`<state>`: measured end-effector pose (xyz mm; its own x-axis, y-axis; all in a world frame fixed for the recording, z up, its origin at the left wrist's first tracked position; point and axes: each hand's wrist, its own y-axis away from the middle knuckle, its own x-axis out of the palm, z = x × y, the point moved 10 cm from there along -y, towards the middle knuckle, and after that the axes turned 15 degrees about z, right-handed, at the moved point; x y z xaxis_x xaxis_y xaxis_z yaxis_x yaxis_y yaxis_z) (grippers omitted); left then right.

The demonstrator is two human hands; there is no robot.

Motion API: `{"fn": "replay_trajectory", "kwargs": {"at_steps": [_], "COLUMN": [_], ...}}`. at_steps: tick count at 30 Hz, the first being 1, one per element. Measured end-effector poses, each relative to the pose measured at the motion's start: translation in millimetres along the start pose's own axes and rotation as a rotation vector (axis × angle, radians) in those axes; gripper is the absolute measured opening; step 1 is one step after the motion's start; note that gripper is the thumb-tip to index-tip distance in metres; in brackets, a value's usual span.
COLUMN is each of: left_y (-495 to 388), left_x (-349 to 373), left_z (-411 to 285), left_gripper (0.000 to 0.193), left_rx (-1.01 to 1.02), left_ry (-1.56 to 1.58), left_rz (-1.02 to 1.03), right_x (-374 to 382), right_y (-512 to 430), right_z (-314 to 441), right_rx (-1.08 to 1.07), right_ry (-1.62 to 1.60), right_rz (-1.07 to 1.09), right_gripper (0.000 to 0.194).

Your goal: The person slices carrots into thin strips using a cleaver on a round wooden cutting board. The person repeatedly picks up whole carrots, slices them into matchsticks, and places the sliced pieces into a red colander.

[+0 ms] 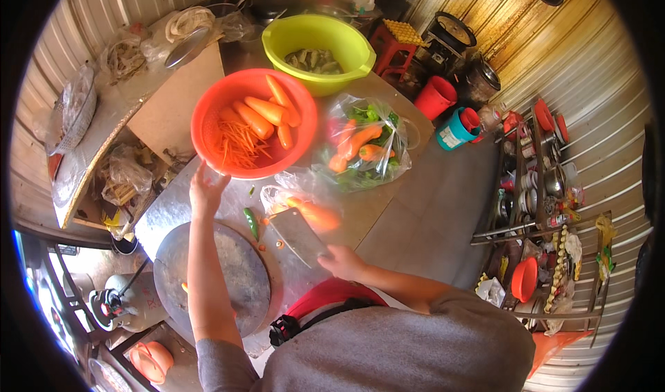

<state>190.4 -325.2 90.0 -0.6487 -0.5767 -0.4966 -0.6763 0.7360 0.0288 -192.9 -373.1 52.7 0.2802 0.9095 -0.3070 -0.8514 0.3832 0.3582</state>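
My left hand [208, 188] is at the near rim of a red plastic colander [305, 148], fingers apart; whether it grips the rim is unclear. Peeled whole carrots [253, 119] and shredded carrot [236, 142] lie in the colander. My right hand [343, 262] holds a cleaver [300, 236] by its handle, the blade flat over the metal table. Beyond the blade, carrots [317, 215] lie in a clear plastic bag. A green chili [251, 223] and small carrot scraps rest between the cleaver and a round chopping block [249, 272], which my left forearm crosses.
A yellow-green basin [358, 62] with dark pieces in it stands behind the colander. A clear bag of peppers [371, 148] lies to its right. A gas cylinder [140, 298] is at lower left. Racks of dishes [540, 184], a red bucket [436, 98] and a stove [441, 49] stand right.
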Motion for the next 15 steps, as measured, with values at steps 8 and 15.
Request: {"fn": "replay_trajectory", "kwargs": {"at_steps": [8,15], "left_y": [202,342], "left_x": [-123,-62], "left_z": [129,204], "left_gripper": [0.023,0.062], "left_rx": [-0.321,-0.786], "left_ry": [0.005,0.092], "left_rz": [-0.5,-0.339], "right_x": [100,219], "right_y": [-66,-101], "right_z": [31,86], "right_rx": [-0.106,-0.207], "right_ry": [0.331,0.534], "right_rz": [0.304,0.506], "right_gripper": [0.032,0.022]}}
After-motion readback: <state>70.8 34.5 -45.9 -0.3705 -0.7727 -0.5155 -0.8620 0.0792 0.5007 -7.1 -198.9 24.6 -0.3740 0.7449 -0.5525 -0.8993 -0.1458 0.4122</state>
